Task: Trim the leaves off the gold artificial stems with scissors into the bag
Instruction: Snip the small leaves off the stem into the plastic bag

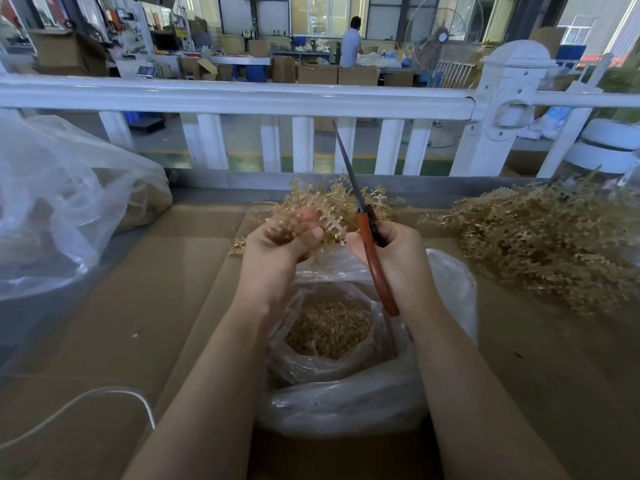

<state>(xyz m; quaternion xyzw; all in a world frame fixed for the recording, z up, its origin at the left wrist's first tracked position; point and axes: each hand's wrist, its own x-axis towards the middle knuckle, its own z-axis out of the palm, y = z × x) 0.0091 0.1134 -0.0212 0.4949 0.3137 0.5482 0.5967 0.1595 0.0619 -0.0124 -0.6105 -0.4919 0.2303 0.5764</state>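
Mid-trim at frame centre: left hand (pixel 277 244) grips the gold stem (pixel 332 206), right hand (pixel 391 251) grips closed scissors (pixel 367 237), which must open next over the bag (pixel 450 282).

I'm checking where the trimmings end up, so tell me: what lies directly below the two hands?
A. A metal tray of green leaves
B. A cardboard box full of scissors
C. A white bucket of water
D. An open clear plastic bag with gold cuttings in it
D: under the left hand and right hand sits the open clear bag, with gold cuttings inside.
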